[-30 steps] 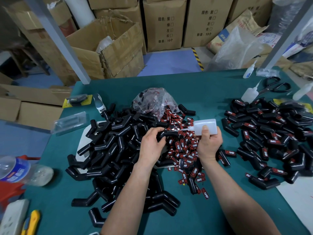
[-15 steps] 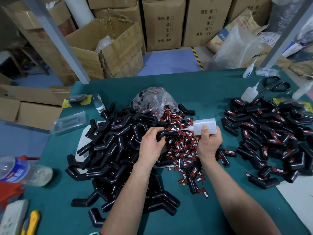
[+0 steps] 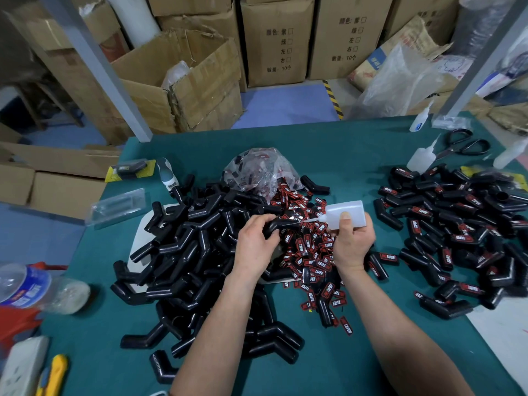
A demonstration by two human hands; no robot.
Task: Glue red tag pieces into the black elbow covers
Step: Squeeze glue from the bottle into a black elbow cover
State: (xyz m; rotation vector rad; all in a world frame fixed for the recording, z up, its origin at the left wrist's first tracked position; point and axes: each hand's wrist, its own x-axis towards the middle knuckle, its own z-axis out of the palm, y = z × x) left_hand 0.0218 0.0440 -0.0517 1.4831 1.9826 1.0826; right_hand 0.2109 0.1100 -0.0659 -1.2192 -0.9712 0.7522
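The left hand (image 3: 255, 245) holds a black cover (image 3: 281, 223), and the right hand (image 3: 353, 244) grips a glue bottle (image 3: 353, 208) whose tip seems to touch it.

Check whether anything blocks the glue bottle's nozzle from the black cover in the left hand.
Nothing visible does. The translucent white plastic glue bottle in the right hand points its nozzle at the black bent elbow cover the left hand holds; red tags lie underneath.

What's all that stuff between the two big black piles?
Head view: loose red tags lie there. Over them the left hand holds a black elbow cover, the right hand a glue bottle.
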